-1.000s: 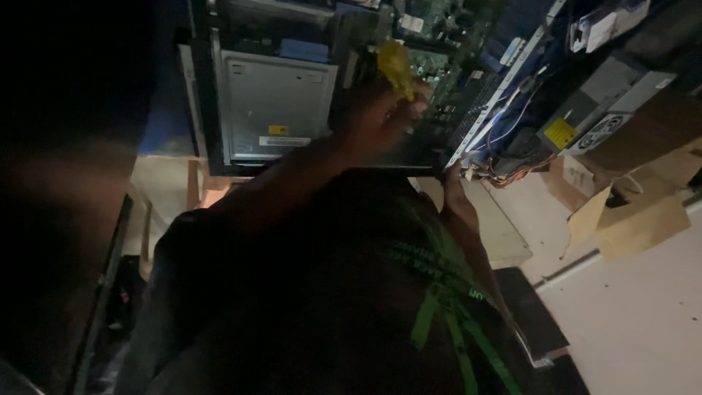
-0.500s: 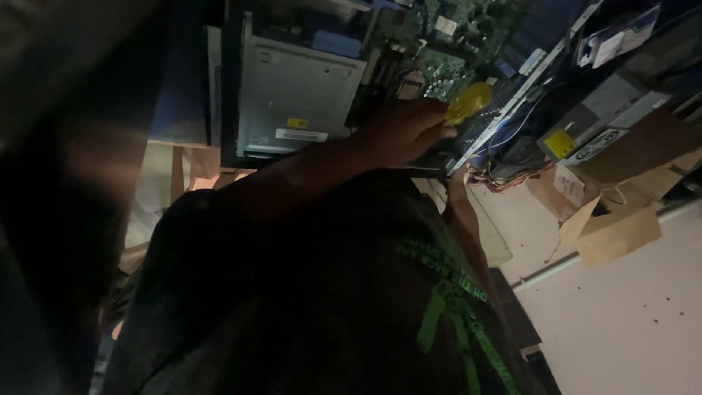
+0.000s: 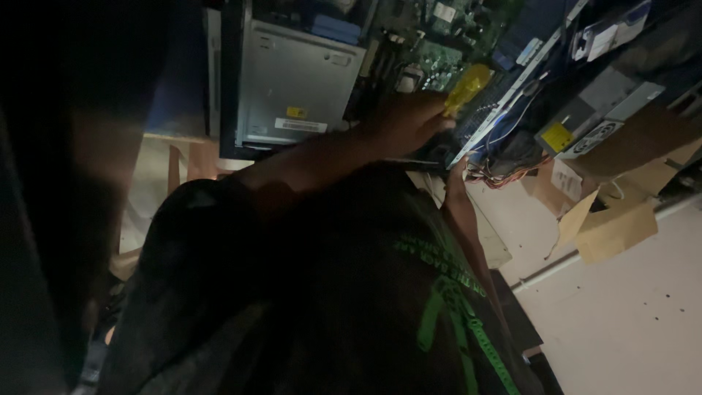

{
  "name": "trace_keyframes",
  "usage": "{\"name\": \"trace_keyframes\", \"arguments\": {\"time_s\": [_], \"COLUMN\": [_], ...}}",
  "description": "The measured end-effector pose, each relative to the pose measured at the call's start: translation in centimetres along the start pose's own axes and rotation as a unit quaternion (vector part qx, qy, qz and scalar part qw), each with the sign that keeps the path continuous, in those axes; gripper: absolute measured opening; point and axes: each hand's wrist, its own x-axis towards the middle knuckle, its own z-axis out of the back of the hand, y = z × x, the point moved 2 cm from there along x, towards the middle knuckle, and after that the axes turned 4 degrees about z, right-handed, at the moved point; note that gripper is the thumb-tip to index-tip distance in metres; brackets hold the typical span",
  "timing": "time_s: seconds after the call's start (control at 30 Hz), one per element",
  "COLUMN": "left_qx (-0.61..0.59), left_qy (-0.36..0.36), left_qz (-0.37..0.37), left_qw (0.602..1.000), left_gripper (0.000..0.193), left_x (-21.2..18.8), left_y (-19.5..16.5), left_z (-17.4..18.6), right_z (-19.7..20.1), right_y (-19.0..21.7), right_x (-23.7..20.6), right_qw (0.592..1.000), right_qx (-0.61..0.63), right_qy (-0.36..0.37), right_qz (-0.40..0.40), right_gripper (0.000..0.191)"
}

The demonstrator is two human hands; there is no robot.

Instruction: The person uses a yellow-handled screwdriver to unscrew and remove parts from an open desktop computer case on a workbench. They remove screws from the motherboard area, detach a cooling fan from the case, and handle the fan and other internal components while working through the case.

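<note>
The person wears a dark, near-black short-sleeved shirt (image 3: 307, 292) with bright green print on its front: lines of lettering, too dim to make out, above crossing green strokes. The sleeve ends at the upper arm, leaving the forearm bare down to the hand (image 3: 406, 121). No glove, watch or ring shows.

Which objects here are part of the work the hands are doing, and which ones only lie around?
In use:
- yellow-handled screwdriver, in one hand
- open computer case
- green circuit board

Lying about:
- cardboard boxes
- loose power supply
- bundle of wires
</note>
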Motion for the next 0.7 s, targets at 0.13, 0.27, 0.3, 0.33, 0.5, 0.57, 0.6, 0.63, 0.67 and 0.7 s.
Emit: {"name": "trace_keyframes", "arguments": {"time_s": [0.13, 0.27, 0.3, 0.33, 0.5, 0.57, 0.6, 0.63, 0.67, 0.7], "left_qx": [-0.013, -0.026, -0.023, -0.02, -0.014, -0.016, -0.014, -0.013, -0.012, -0.015], "left_qy": [-0.016, 0.006, 0.001, -0.005, -0.016, -0.034, -0.034, -0.034, -0.034, -0.042], "left_qz": [-0.029, -0.018, -0.034, -0.049, -0.067, -0.089, -0.087, -0.085, -0.082, -0.095], "left_qw": [0.999, 1.0, 0.999, 0.999, 0.998, 0.995, 0.996, 0.996, 0.996, 0.994], "left_gripper": [0.023, 0.023, 0.022, 0.022, 0.022, 0.022, 0.022, 0.021, 0.021, 0.021], "left_x": [-0.2, -0.3, -0.3, -0.4, -0.6, -0.6, -0.6, -0.6, -0.5, -0.6], "left_y": [-0.4, -0.7, -0.8, -0.9, -1.2, -1.4, -1.5, -1.5, -1.6, -1.7], "left_z": [0.3, 0.5, 0.6, 0.7, 0.9, 1.1, 1.1, 1.2, 1.2, 1.3], "right_z": [0.3, 0.7, 0.7, 0.8, 1.3, 1.3, 1.3, 1.2, 1.2, 1.2], "right_y": [1.4, 3.5, 4.0, 4.4, 5.8, 5.8, 5.7, 5.6, 5.6, 5.6], "right_x": [-0.2, -0.7, -0.9, -1.0, -1.3, -1.2, -1.1, -1.1, -1.1, -1.2], "right_qw": [1.0, 0.999, 0.998, 0.997, 0.997, 0.998, 0.998, 0.998, 0.998, 0.998], "right_qx": [0.014, 0.016, 0.038, 0.06, 0.038, 0.034, 0.034, 0.035, 0.034, 0.034], "right_qy": [-0.016, -0.037, -0.039, -0.041, -0.066, -0.06, -0.053, -0.045, -0.052, -0.058], "right_qz": [-0.013, -0.005, -0.016, -0.025, 0.016, 0.006, -0.012, -0.031, -0.025, -0.018], "right_gripper": [0.1, 0.093, 0.086, 0.08, 0.088, 0.088, 0.088, 0.087, 0.088, 0.09]}}
